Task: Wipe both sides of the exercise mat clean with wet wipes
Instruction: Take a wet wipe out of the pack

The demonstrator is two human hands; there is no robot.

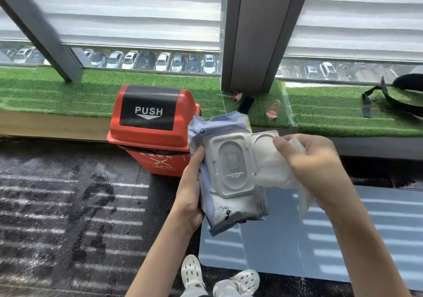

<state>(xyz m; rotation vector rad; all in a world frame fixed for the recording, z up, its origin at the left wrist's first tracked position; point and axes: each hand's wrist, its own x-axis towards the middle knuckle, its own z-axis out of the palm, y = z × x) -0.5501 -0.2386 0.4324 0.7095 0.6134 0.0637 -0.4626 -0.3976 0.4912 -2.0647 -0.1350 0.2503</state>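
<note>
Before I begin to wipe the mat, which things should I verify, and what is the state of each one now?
1. Wet wipes pack held securely by the left hand: ok.
2. Wipe gripped by the right hand: ok.
3. Wipe fully free of the pack: cannot tell.
4. Lid closed again so the other wipes stay wet: not ok, it stands open.
5. Mat lying flat on the floor: ok in the part that shows.
6. Red bin close by for used wipes: ok.
</note>
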